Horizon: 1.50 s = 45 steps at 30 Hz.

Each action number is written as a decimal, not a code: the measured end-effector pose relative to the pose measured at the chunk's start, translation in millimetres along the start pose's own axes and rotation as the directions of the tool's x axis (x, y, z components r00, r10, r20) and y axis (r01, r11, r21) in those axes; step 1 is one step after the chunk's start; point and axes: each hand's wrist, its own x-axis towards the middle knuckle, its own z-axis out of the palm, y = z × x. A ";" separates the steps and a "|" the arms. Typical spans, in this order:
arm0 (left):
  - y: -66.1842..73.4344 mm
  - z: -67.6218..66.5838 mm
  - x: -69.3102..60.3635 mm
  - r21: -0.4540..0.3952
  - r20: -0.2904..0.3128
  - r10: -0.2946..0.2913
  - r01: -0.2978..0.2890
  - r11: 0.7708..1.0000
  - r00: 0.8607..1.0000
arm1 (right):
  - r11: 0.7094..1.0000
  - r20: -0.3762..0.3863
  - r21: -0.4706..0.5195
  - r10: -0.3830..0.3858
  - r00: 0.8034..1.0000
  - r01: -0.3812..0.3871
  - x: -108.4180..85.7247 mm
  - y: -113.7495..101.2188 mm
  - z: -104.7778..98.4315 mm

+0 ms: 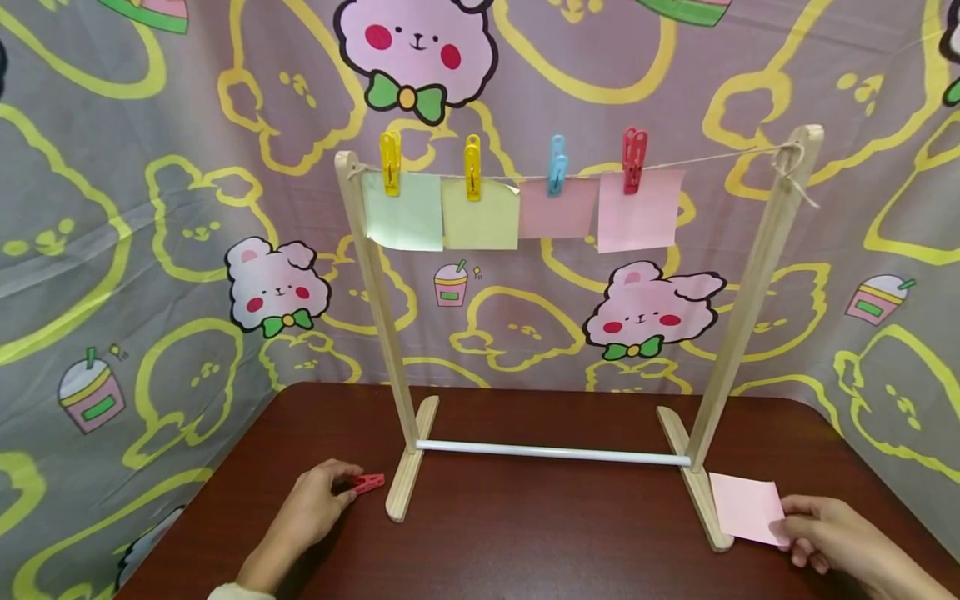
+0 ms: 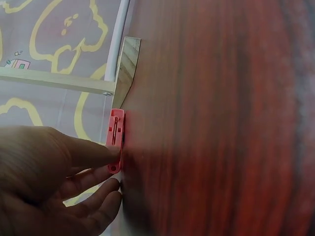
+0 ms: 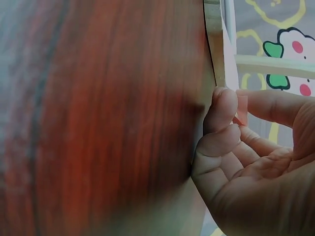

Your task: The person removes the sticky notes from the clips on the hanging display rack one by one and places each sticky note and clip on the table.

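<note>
Pickup, seemingly | our left grip pinches peg, right grip note | next likely: we raise both stringward

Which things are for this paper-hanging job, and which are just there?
Seem to be for the job:
red peg in the left hand
pink paper in the right hand
string and wooden stand
hung papers and their pegs

Just around:
table
patterned cloth behind

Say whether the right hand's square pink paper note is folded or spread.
Spread: the pink note, pinched by the right hand, shows a broad, uncreased face in the head view.
</note>
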 end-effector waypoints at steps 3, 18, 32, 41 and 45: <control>-1.8 -0.3 0.9 -0.020 0.007 -0.015 0.015 1.000 1.000 | 1.000 -0.004 -0.015 -0.001 1.000 0.001 0.7 -1.0 1.0; -10.7 -2.8 3.4 -0.146 0.066 -0.084 0.093 0.985 0.994 | 0.980 -0.124 -0.183 0.051 0.991 -0.073 3.9 -10.9 7.4; -11.2 -8.0 3.1 -0.162 0.084 -0.107 0.120 0.980 0.991 | 0.960 -0.215 -0.246 0.078 0.974 -0.131 4.0 -14.0 8.8; -10.9 -14.1 0.2 -0.184 0.066 -0.073 0.084 0.979 0.995 | 0.946 -0.304 -0.292 0.044 0.952 -0.137 2.0 -19.5 5.0; -8.6 -17.1 -0.5 -0.185 0.051 -0.070 0.078 0.980 0.996 | 0.937 -0.326 -0.328 0.006 0.945 -0.119 0.2 -24.5 3.2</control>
